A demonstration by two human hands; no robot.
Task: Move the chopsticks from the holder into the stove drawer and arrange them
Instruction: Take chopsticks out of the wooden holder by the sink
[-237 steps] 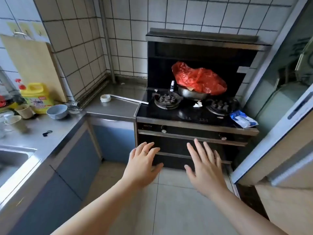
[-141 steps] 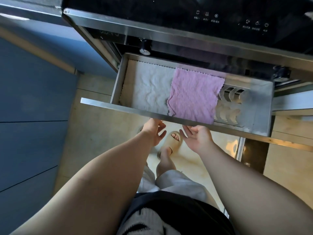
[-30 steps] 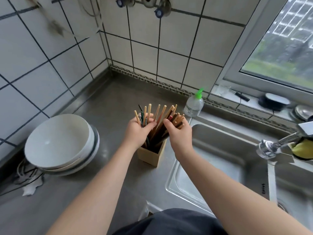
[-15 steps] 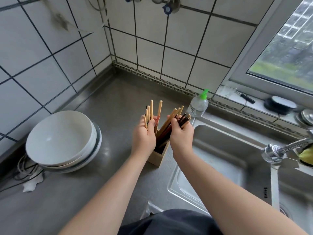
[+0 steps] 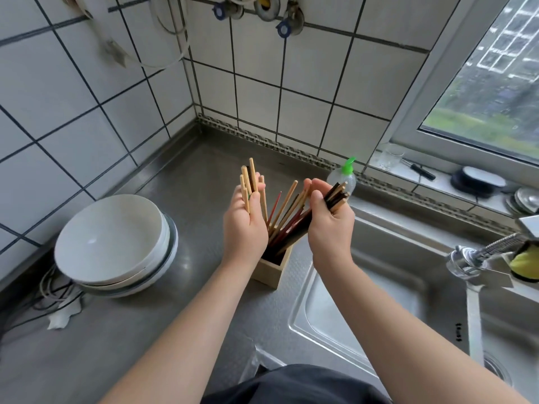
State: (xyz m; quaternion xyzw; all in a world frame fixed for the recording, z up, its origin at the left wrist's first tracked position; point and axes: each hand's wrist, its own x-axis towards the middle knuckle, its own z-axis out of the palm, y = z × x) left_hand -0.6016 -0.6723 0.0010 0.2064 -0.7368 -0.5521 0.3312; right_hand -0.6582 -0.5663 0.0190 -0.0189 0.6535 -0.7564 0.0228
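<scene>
A square wooden holder (image 5: 272,271) stands on the steel counter beside the sink. Several chopsticks (image 5: 284,209), pale, red and dark, lean out of it to the right. My left hand (image 5: 245,225) grips a bunch of pale chopsticks whose tips stick up above my fingers. My right hand (image 5: 329,225) is closed around a bunch of dark and pale chopsticks, their tips pointing up and right. Both bunches are raised, their lower ends hidden behind my hands. The stove drawer is out of view.
A stack of white bowls (image 5: 116,243) sits on the counter to the left, with cables (image 5: 55,298) beside it. A green-capped bottle (image 5: 345,177) stands behind the holder. The sink (image 5: 379,301) and tap (image 5: 472,258) lie to the right, the tiled corner walls behind.
Both hands have moved apart and risen a little, splitting the chopsticks into two bunches. Earlier I stood at the stove and pulled its drawer open.
</scene>
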